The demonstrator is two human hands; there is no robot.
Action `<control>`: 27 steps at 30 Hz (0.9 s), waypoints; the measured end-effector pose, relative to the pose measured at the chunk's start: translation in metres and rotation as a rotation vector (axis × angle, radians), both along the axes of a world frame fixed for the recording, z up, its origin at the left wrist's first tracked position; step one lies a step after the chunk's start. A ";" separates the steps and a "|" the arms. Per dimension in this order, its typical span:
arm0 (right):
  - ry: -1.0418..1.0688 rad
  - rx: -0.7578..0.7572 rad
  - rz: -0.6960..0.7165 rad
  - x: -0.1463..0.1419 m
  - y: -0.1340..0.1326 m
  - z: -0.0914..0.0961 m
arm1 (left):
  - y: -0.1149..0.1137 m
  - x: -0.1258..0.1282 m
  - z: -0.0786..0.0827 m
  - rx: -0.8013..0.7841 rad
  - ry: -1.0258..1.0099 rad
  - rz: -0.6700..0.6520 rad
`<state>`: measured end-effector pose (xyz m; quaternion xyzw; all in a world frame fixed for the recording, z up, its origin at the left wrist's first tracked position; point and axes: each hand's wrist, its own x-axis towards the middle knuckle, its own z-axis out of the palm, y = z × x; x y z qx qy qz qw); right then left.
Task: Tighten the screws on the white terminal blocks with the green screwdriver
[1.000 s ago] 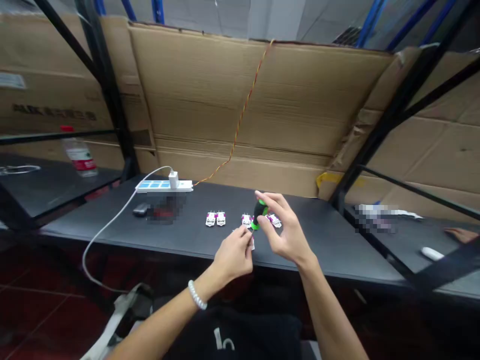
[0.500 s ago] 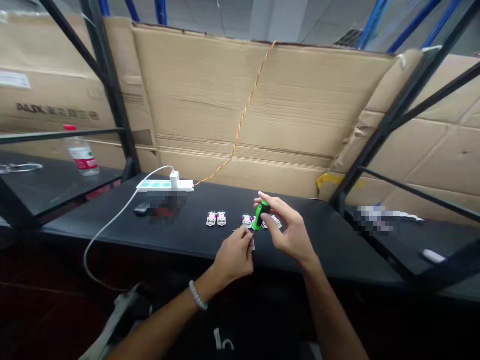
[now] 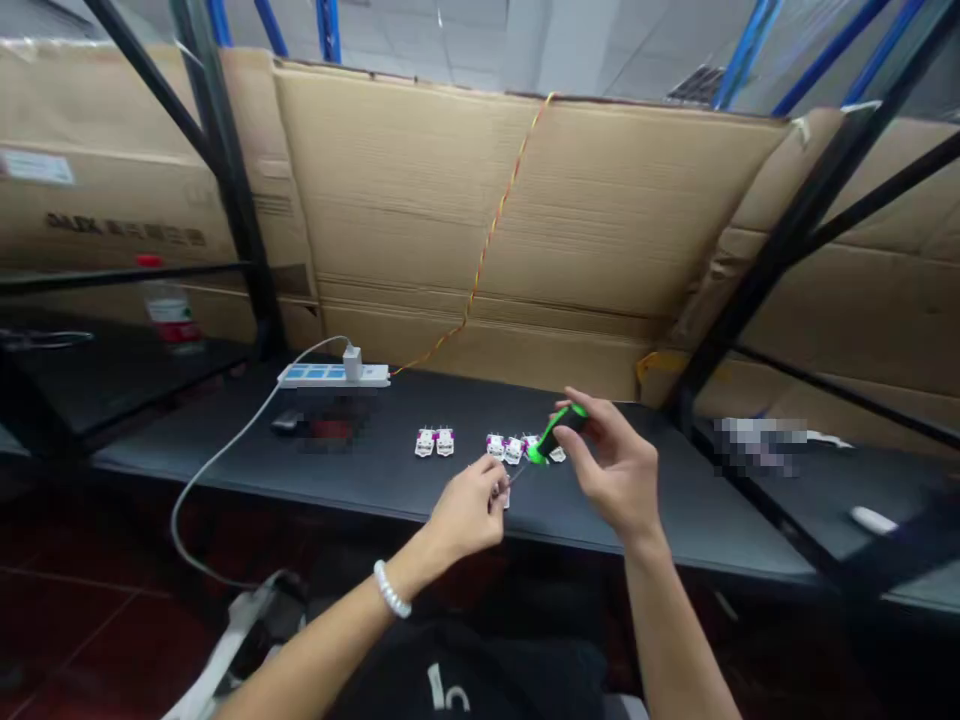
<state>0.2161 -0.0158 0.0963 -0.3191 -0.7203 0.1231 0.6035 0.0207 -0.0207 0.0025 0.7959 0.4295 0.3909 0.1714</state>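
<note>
My right hand [image 3: 619,470] grips the green and black handle of a screwdriver [image 3: 561,432]. Its thin shaft slants down and left to the fingertips of my left hand [image 3: 466,508]. Those fingers are pinched around a small white part [image 3: 506,497], mostly hidden behind them. Just beyond my hands lies a row of several small white and purple parts, such as this white and purple part [image 3: 496,447]; the screwdriver and right hand partly cover the row. Two more, a left part [image 3: 425,442] and a right part [image 3: 445,442], sit side by side farther left.
A white power strip [image 3: 315,375] with a plugged-in adapter [image 3: 352,362] lies at the back left of the black table [image 3: 390,490]; its white cable hangs over the front edge. Cardboard [image 3: 390,200] walls the back. Black rack posts flank both sides. A bottle [image 3: 171,310] stands left.
My right hand has moved right with the screwdriver, which now leans over more to the right. My left hand stays nearly in place. The view has shifted slightly.
</note>
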 end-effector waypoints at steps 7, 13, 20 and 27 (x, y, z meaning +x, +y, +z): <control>0.216 0.043 -0.112 0.047 -0.017 -0.008 | 0.025 -0.038 0.013 0.062 -0.031 0.152; 0.209 0.042 -0.126 0.056 -0.015 -0.011 | 0.038 -0.048 -0.004 0.013 0.193 0.203; 0.152 0.028 -0.121 0.056 -0.013 -0.015 | 0.042 -0.042 -0.013 0.005 0.189 0.225; 0.189 0.029 -0.096 0.056 -0.013 -0.014 | 0.028 -0.034 0.001 0.007 0.133 0.120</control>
